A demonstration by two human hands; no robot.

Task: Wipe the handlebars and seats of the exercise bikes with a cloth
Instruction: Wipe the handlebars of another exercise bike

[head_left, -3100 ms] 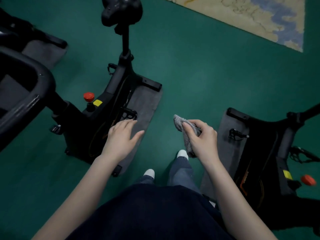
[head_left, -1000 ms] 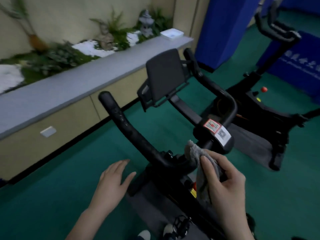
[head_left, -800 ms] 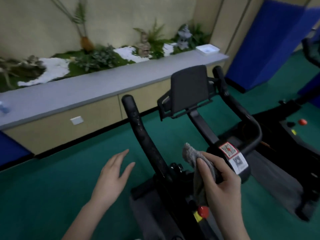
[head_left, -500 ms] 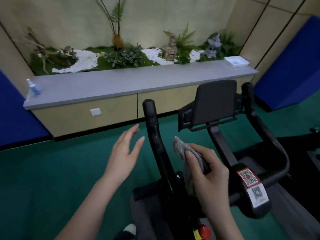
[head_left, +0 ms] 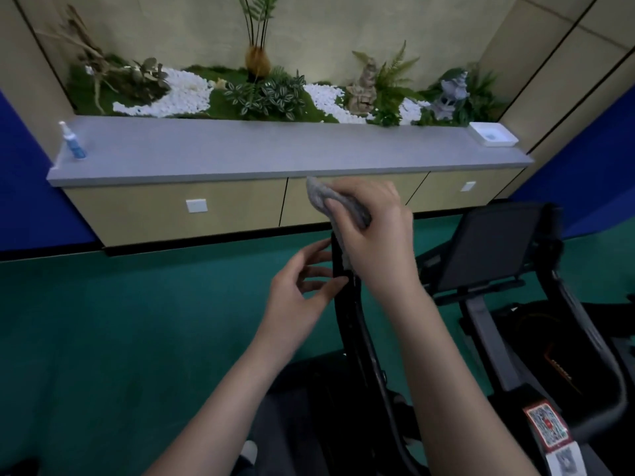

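While the grey cloth (head_left: 338, 207) is grasped in the right hand (head_left: 374, 231), it is pressed over the upper end of the left handlebar (head_left: 354, 324) of the exercise bike (head_left: 481, 338), so that the tip of the bar is hidden under cloth and fingers. One corner of the cloth is seen to project up and to the left, above the thumb. The left hand (head_left: 295, 300) is held just beside the same bar, lower down, with its fingers spread and loosely curled; the fingertips lie at the bar's edge, but whether the bar is gripped cannot be told. The black console panel (head_left: 488, 245) is shown to the right of the hands, tilted back on its stem, and the right handlebar (head_left: 584, 324) curves down beyond it. A red-and-white QR sticker (head_left: 549, 431) is fixed low on the frame. A grey counter (head_left: 275, 156) runs along the far wall, with a blue spray bottle (head_left: 74, 144) at its left end and a white tray (head_left: 493, 134) at its right. Green floor (head_left: 120, 338) lies beneath.
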